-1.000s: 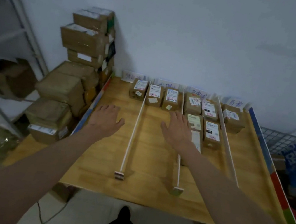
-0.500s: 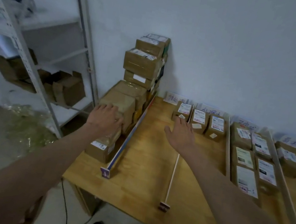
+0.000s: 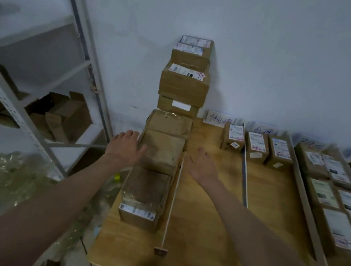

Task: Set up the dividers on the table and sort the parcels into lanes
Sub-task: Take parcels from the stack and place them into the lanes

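Stacked parcels (image 3: 162, 153) left of the table's (image 3: 196, 239) leftmost divider (image 3: 174, 192); labelled parcels (image 3: 233, 136) in lanes rightward.

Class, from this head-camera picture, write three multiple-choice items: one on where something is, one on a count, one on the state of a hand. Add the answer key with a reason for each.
1. Where is the left hand?
A. at the left side of a brown box in the row at the table's left edge
B. on the metal shelf
C. on a labelled parcel in the lanes

2. How many parcels lie in the lane beside the nearest handwritten sign?
A. one
B. three
C. five

3. How is the right hand?
A. clenched
B. open, holding nothing
C. gripping a divider

Key: 1 A, its fingers reach that box's side; 2 A, only one parcel sits there; 3 B, fingers spread over bare table.
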The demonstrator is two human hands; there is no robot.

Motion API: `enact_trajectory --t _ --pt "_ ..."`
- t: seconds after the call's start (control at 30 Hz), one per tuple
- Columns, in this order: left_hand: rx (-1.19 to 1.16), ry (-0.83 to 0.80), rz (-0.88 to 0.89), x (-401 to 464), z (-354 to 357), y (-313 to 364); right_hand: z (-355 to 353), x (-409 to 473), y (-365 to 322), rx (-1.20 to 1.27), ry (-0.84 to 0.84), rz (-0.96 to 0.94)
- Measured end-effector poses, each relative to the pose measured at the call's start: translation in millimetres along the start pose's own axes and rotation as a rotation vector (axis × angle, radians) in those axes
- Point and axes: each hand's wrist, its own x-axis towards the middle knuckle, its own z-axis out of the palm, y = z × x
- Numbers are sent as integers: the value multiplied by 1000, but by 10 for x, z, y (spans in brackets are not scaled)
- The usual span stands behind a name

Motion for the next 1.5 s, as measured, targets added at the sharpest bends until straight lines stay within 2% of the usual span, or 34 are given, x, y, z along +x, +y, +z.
enact_trajectory --t 0.17,0.3,0.43,0.8,0.97,1.07,1.23,1.3,1.5 --pt "-199 -144 -62 284 265 -214 315 209 -201 261 -131 215" --pt "-443 -245 -163 393 429 -196 442 281 -255 387 -171 279" --pt "-593 -251 -177 430 511 -186 504 310 -253 486 -166 317" --pt "-843 -162 -195 132 158 -123 208 -72 -230 667 -69 165" --pt "-1046 -270 -204 -13 -67 -138 101 -388 -26 725 -105 91" --pt "-1009 -365 -161 -80 -86 -116 90 -479 164 825 -131 87" --pt "-1014 -430 -7 -218 -4 -54 -12 -496 295 1173 -83 252" --pt "-992 -397 60 -253 26 -18 -54 -492 289 1168 -47 292" --pt "-882 -222 195 -242 52 94 -69 -428 265 1078 -88 309"
